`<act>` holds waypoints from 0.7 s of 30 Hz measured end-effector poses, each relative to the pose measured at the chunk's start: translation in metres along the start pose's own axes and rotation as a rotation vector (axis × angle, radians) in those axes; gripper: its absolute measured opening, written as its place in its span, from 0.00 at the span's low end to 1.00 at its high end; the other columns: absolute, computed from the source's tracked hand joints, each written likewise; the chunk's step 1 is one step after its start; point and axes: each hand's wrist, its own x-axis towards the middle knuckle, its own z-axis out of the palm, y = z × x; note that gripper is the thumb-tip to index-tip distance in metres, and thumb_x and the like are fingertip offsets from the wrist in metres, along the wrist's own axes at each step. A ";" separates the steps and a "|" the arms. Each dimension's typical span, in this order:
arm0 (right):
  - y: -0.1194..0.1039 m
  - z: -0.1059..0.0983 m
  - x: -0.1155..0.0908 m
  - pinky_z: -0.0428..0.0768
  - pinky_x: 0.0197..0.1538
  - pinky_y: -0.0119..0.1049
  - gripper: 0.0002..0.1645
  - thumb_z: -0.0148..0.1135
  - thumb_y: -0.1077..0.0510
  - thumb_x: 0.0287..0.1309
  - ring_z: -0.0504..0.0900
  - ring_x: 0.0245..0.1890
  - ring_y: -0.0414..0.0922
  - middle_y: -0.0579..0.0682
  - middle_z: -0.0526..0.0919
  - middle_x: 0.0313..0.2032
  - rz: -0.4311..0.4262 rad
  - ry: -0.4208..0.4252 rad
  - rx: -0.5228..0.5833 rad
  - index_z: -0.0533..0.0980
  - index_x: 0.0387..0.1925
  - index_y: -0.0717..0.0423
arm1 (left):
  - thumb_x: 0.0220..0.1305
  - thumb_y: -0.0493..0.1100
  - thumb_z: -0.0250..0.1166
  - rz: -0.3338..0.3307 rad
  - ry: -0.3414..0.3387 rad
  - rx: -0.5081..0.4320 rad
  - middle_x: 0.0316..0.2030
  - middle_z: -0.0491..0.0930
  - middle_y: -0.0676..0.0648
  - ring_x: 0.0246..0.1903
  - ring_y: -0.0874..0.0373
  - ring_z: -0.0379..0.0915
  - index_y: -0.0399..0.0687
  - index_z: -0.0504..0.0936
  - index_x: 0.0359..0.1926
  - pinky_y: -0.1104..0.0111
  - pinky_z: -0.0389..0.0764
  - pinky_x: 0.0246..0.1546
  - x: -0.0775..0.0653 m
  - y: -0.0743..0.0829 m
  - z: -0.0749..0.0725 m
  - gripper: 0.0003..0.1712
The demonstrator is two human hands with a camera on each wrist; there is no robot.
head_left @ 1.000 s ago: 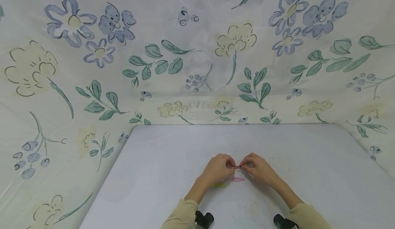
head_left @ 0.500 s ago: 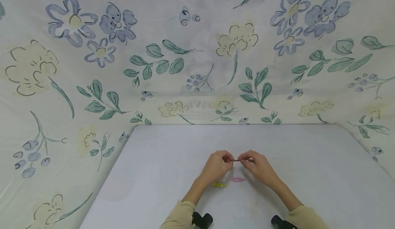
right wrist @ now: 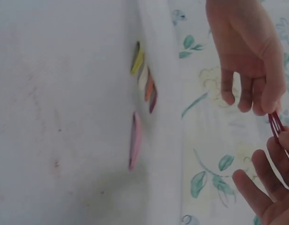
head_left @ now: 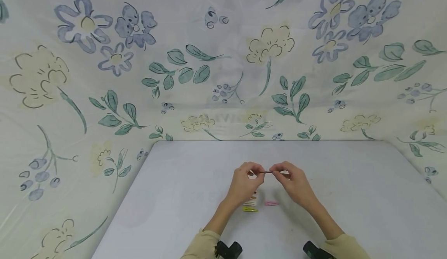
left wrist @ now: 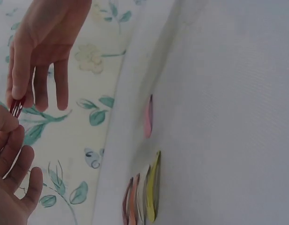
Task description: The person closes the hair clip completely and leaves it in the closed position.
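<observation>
A dark red snap hair clip (head_left: 267,172) is held above the white table, pinched at one end by my left hand (head_left: 244,183) and at the other by my right hand (head_left: 294,183). The wrist views show its slotted metal frame between the fingertips. Below lies a pink hair clip (head_left: 271,203), apart from a short row. That row holds a yellow-green clip (head_left: 250,209), a white clip (left wrist: 142,197), an orange clip (left wrist: 133,199) and a dark red-brown clip (left wrist: 126,201), side by side. In the head view my left hand partly hides the row.
The white tabletop (head_left: 188,181) extends around the clips. Behind and beside it hangs a floral cloth (head_left: 223,57). Black wrist cameras (head_left: 228,249) sit by both sleeves, low over the table.
Both hands have risen and moved away from me, carrying the dark red clip up from the table. More of the clip row shows beneath my left hand.
</observation>
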 end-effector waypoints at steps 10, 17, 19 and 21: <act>-0.013 -0.004 0.002 0.82 0.51 0.50 0.08 0.61 0.67 0.63 0.82 0.46 0.48 0.48 0.84 0.41 -0.044 0.060 0.038 0.80 0.43 0.56 | 0.61 0.35 0.65 0.054 0.069 -0.083 0.32 0.82 0.53 0.38 0.58 0.76 0.48 0.84 0.35 0.68 0.75 0.43 0.001 0.011 -0.003 0.04; -0.016 -0.001 0.002 0.82 0.51 0.51 0.08 0.62 0.67 0.63 0.82 0.45 0.48 0.49 0.84 0.40 -0.091 0.114 0.062 0.80 0.43 0.56 | 0.60 0.34 0.65 0.081 0.110 -0.129 0.32 0.81 0.52 0.38 0.60 0.75 0.47 0.84 0.35 0.66 0.76 0.44 0.000 0.010 -0.001 0.04; -0.015 0.000 0.003 0.82 0.51 0.51 0.08 0.62 0.66 0.63 0.81 0.45 0.47 0.48 0.84 0.40 -0.087 0.116 0.067 0.80 0.43 0.56 | 0.60 0.34 0.65 0.073 0.114 -0.135 0.32 0.81 0.52 0.38 0.61 0.75 0.47 0.83 0.34 0.64 0.76 0.44 -0.002 0.009 -0.001 0.04; -0.014 0.000 0.002 0.82 0.51 0.52 0.07 0.63 0.66 0.63 0.81 0.44 0.48 0.48 0.84 0.40 -0.076 0.113 0.066 0.80 0.42 0.56 | 0.61 0.35 0.65 0.069 0.107 -0.140 0.32 0.81 0.52 0.38 0.61 0.75 0.48 0.83 0.34 0.63 0.76 0.44 -0.004 0.007 -0.001 0.04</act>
